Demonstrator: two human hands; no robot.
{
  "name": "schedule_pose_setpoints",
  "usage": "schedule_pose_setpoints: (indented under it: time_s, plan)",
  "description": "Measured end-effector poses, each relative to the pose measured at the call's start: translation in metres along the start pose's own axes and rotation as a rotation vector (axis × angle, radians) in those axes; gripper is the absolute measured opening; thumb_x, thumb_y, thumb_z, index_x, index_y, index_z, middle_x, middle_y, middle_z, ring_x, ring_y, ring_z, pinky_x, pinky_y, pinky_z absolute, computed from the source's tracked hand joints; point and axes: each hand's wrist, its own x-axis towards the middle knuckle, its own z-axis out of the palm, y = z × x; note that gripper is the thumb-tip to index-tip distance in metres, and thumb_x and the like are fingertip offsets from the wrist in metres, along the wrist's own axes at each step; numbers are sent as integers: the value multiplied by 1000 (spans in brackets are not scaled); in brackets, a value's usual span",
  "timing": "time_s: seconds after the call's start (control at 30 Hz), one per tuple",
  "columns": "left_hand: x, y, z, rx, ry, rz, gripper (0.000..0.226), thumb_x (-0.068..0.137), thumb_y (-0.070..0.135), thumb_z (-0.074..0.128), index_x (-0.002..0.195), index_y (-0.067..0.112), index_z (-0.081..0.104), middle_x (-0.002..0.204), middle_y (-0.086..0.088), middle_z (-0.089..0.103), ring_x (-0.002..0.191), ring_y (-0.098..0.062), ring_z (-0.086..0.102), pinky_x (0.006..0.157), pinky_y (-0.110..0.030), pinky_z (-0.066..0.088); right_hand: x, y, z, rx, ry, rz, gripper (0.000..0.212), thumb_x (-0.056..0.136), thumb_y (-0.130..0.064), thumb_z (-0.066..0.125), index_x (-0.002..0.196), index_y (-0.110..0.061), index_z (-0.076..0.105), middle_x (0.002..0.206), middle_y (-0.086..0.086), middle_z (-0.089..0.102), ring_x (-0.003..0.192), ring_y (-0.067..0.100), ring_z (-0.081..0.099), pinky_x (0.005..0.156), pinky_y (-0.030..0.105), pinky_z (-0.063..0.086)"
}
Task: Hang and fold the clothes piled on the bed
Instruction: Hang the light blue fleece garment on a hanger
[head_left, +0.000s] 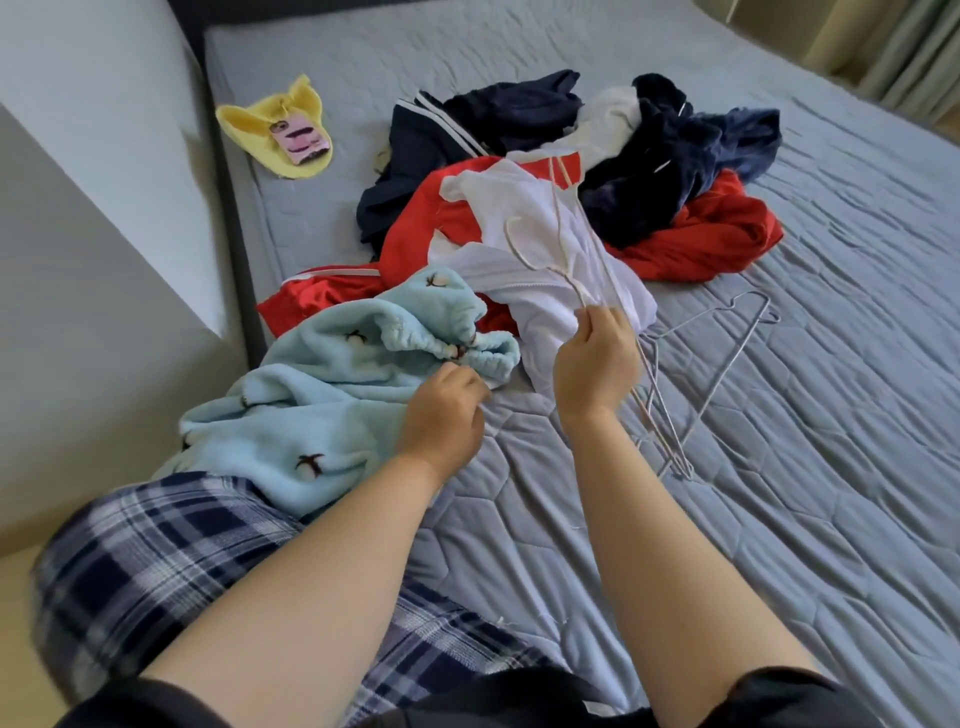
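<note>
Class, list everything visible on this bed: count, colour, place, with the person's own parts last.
fleece garment: one, light blue, nearest, left
white garment: one, white, pile front
red clothes: count unclear, red, mid-pile
navy clothes: several, navy, pile back
held hanger: one, pale, right hand
loose hangers: count unclear, grey, right of pile
yellow cloth: one, yellow, far left
bed cover: one, grey-blue, beneath all
left hand: one, gripping fleece garment
right hand: one, pinching held hanger

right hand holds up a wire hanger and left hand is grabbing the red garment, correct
The garment is wrong: the head view shows the left hand gripping the light blue fleece garment. The right hand does hold up a wire hanger.
</note>
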Motion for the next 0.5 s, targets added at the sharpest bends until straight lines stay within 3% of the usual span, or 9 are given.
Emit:
schedule_pose_setpoints:
  time_s: [0.07,0.13,0.2,0.27,0.33,0.4,0.5]
  plan:
    - [3,-6,-7,40,135,-55,23,65,-12,55,82,-4,68,91,-20,63,84,-39,59,71,-47,53,-2,-19,4,115,56,-78,23,92,-3,46,86,-1,68,82,12,63,68,25,49,57,26,24]
    - [7,-18,-10,119,156,-201,38,71,-6,55,107,0,66,120,-22,57,109,-41,54,93,-50,46,-3,-36,9,218,82,-169,23,86,4,45,86,2,68,78,15,62,66,22,47,56,27,29]
    - [10,-30,-12,185,44,-311,56,81,3,55,136,11,49,149,-16,34,136,-35,31,111,-47,29,-1,-50,17,269,-37,-223,28,85,9,42,96,3,67,86,16,63,75,26,53,62,26,34]
    - [13,-44,-12,226,-26,-356,62,85,9,53,144,20,37,158,-8,17,145,-28,13,116,-43,17,2,-58,29,235,-250,-200,31,86,8,41,102,-1,66,96,13,64,86,29,57,66,28,34]
    - [16,-57,-12,238,-37,-396,51,86,12,54,136,21,46,159,-5,14,146,-27,8,116,-42,13,2,-63,39,178,-429,-170,30,85,4,42,101,-4,66,99,10,66,89,29,57,69,33,40]
    - [20,-68,-16,223,-31,-438,32,87,16,56,119,17,57,157,-6,19,145,-28,11,115,-41,12,-1,-68,44,179,-503,-140,25,88,-1,43,97,-3,66,98,9,67,88,29,58,73,36,45]
    - [28,-81,-31,194,4,-488,13,86,20,57,95,11,62,135,-10,48,130,-33,35,108,-40,27,-4,-82,49,213,-510,-105,18,91,-13,47,83,-10,63,79,7,63,74,24,53,63,29,35]
